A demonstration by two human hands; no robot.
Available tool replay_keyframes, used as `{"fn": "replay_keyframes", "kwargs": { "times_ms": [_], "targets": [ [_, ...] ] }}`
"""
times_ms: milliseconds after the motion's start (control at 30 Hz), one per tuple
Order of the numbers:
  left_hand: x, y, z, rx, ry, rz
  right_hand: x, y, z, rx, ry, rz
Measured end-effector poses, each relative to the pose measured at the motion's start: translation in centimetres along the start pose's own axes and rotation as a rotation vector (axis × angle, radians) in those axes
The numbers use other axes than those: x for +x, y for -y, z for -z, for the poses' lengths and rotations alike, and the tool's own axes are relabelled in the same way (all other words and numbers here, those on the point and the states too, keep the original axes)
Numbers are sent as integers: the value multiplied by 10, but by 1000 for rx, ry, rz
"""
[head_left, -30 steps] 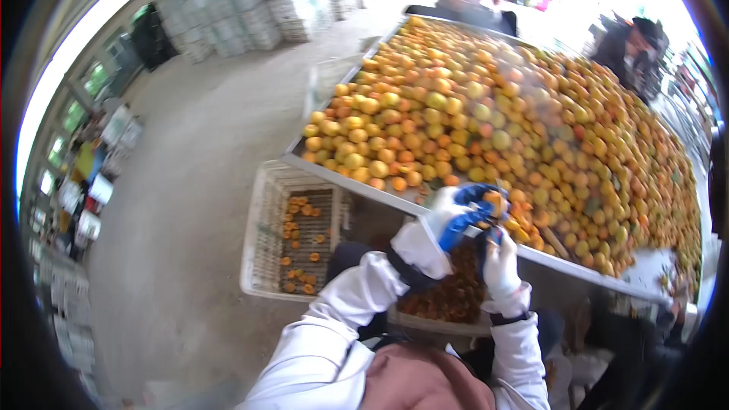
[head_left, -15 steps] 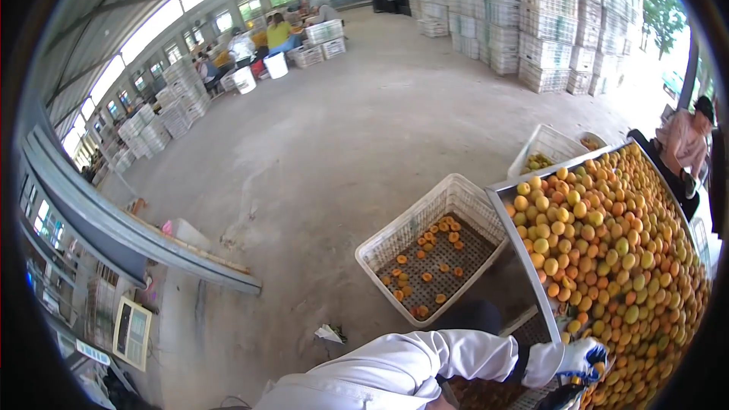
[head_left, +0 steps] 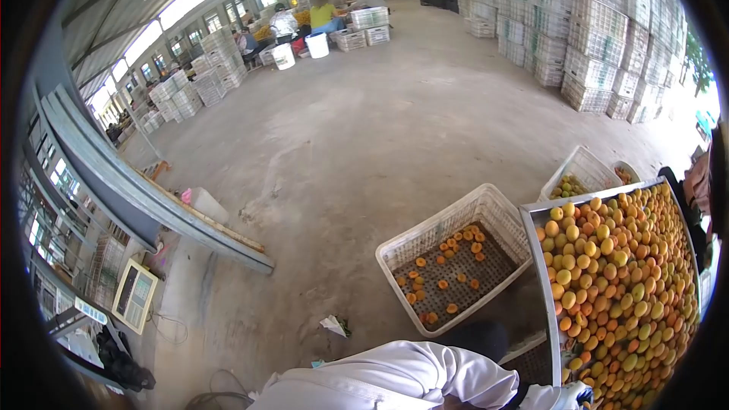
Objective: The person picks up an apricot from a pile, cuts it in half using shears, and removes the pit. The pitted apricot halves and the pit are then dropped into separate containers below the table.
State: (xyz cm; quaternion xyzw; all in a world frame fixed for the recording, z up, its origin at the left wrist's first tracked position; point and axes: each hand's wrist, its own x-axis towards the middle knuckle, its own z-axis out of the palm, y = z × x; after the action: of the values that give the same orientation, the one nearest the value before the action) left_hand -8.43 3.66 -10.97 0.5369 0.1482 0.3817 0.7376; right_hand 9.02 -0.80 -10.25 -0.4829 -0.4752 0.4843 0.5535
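Observation:
My left hand [head_left: 560, 397], in a white glove with dark blue on the fingers, is at the bottom edge of the view, beside the near side of a metal-rimmed table [head_left: 548, 288]. A heap of orange and yellow-green apricots [head_left: 607, 258] fills the table, next to that hand. Its fingers are mostly cut off, so what they hold does not show. My right hand is out of view. Left of the table, a white plastic crate [head_left: 395, 258] on the floor holds scattered apricot halves [head_left: 474, 234].
Beyond the table stands another white crate [head_left: 581, 171] with fruit, and a person's sleeve [head_left: 697, 182] shows at the far right. Tall crate stacks [head_left: 592, 45] rise at the back. A metal beam [head_left: 167, 197] crosses the left side. People sit working far off.
The view has shifted, so the table, crate and stacks appear lower and farther right. My left hand has sunk to the bottom edge, its fingers now mostly out of sight.

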Motion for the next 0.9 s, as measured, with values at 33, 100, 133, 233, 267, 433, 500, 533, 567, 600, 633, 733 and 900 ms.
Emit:
{"fn": "replay_keyframes", "kwargs": {
  "times_ms": [33, 100, 133, 233, 267, 433, 500, 533, 567, 600, 633, 733, 900],
  "targets": [
    [0, -10, 3, 39, -24, -17, 3, 2, -5, -16, 13, 10],
    [0, -28, 8, 113, -67, -51, 7, 6, -13, -50, 34, 31],
    [0, -36, 10, 147, -87, -67, 8, 9, -16, -69, 43, 41],
    [1, -56, 11, 246, -141, -110, 9, 18, -21, -129, 59, 69],
    [1, -62, 11, 279, -156, -123, 9, 21, -22, -149, 61, 78],
    [-1, -85, 10, 446, -226, -176, 5, 36, -28, -238, 65, 124],
    [-1, -92, 9, 514, -254, -197, 3, 44, -29, -274, 67, 143],
    [0, -95, 8, 548, -268, -207, 2, 48, -30, -291, 67, 152],
    [0, -98, 7, 583, -281, -217, 1, 52, -31, -307, 67, 162],
    [1, -100, 7, 619, -294, -226, 0, 56, -32, -323, 67, 172],
    [1, -103, 5, 654, -307, -237, -1, 60, -32, -340, 67, 183],
    [4, -109, 0, 758, -339, -271, -3, 75, -33, -392, 61, 217],
    [9, -110, -17, 923, -369, -321, -15, 97, -29, -482, 25, 263]
  ]
}}
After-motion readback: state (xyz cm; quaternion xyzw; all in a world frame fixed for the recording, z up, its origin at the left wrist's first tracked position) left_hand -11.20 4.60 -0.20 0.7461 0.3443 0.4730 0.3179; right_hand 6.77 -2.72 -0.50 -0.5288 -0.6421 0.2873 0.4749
